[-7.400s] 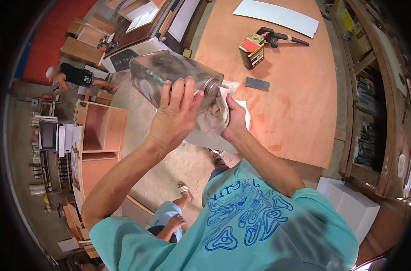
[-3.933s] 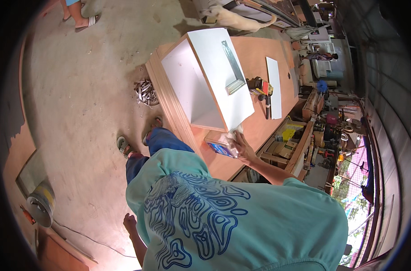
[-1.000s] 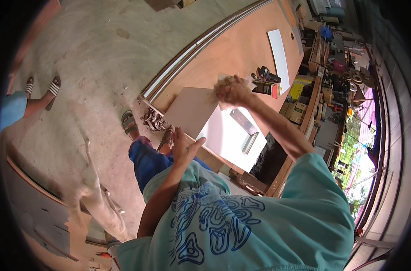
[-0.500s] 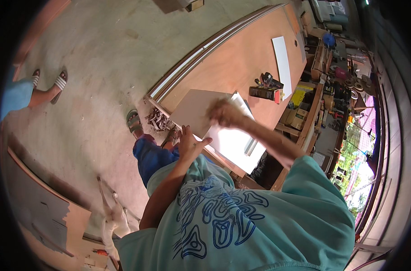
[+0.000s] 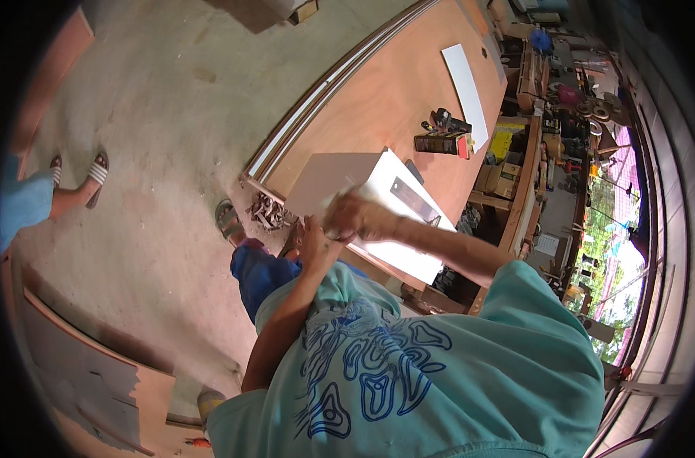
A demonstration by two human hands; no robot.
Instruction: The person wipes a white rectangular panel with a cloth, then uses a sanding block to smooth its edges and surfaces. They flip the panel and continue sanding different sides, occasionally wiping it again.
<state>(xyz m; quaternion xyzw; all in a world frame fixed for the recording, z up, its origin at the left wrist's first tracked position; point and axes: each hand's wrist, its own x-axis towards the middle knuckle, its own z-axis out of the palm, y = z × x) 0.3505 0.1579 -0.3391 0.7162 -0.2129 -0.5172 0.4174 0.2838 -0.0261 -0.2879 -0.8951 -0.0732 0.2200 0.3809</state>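
A box-like piece with a beige-grey face (image 5: pixel 328 179) and a bright white face (image 5: pixel 399 256) stands on the wooden workbench in front of me. A dark rectangular opening or inset (image 5: pixel 412 197) shows in the white face. My left hand (image 5: pixel 317 246) rests against the near corner of the piece, its fingers stretched out and its thumb hidden. Right beside it, my right hand (image 5: pixel 361 219) is closed like a fist over the edge between the two faces. Motion blurs it, and what it holds is too smeared to name.
Farther along the workbench (image 5: pixel 378 84) are a black tool on a small box (image 5: pixel 443 137) and a long white strip (image 5: pixel 466 95). Cluttered shelves (image 5: pixel 508 175) line the right. Wood shavings (image 5: pixel 267 210) lie by my feet. Another person's sandalled foot (image 5: pixel 97 177) is at left.
My right hand has moved down and left along the edge, close to my left hand. My left hand stays at the corner. A pale animal at lower left has gone from view.
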